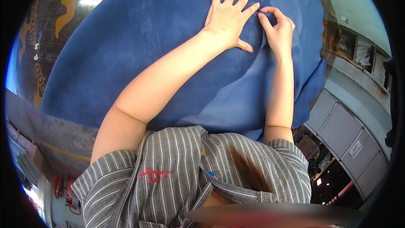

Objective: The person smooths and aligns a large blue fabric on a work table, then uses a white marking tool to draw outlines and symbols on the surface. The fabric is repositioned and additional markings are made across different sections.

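Observation:
A large blue leather hide [160,46] spreads over the table, dull and matte on the left, smoother and shinier on the right where a flap is folded. My left hand [228,19] lies flat on the matte part, fingers spread wide and pressed to it. Just right of its fingertips, my right hand [279,31] pinches thumb and forefinger together at the border between the matte and smooth parts. What sits between those fingertips is too small to make out. Loose folds [303,71] of the hide gather right of my right forearm.
A dark, glossy table top [46,29] with orange printed shapes shows at the left. Pale grey cabinets [346,126] and a shelf holding papers [363,52] stand on the right. Red items [69,194] are at the lower left.

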### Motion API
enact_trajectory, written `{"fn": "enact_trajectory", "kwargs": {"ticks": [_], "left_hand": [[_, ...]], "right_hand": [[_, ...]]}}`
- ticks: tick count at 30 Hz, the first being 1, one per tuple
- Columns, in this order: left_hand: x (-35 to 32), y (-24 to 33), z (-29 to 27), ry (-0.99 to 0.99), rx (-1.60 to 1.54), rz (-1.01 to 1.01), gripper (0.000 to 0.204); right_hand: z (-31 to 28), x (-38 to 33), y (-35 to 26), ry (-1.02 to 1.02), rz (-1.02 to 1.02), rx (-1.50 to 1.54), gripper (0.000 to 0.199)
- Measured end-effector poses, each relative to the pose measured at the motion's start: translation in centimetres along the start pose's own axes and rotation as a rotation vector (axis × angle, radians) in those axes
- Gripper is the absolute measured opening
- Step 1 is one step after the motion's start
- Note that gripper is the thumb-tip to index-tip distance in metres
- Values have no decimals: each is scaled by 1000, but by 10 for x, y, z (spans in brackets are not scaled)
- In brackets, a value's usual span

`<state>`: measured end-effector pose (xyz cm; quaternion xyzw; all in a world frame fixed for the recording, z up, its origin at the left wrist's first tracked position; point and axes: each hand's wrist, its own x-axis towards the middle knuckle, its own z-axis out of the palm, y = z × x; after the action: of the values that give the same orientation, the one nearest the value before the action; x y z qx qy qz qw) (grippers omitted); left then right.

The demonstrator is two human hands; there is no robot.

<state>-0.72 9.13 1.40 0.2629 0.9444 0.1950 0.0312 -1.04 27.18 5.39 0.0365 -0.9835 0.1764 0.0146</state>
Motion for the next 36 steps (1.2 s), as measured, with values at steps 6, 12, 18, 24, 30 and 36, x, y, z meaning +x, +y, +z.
{"fn": "enact_trajectory", "kwargs": {"ticks": [6,12,18,24,30,36], "left_hand": [[-2,1,-4,-59,41,26,127],[-4,7,-3,-82,57,27,130],[-2,9,-1,-61,65,4,128],[-2,7,-4,-106,129,14,131],[-1,8,-7,-101,86,15,129],[0,7,-8,-123,113,7,130]], "right_hand": [[-33,-48,-7,-329,-118,-171,10],[-17,-55,-20,-114,-274,-117,7],[-4,-45,5,111,-192,-213,9],[-16,-59,2,-33,-314,-56,8],[-21,-39,-2,-3,-254,-219,8],[-14,-37,-10,-54,-453,-111,6]]}}
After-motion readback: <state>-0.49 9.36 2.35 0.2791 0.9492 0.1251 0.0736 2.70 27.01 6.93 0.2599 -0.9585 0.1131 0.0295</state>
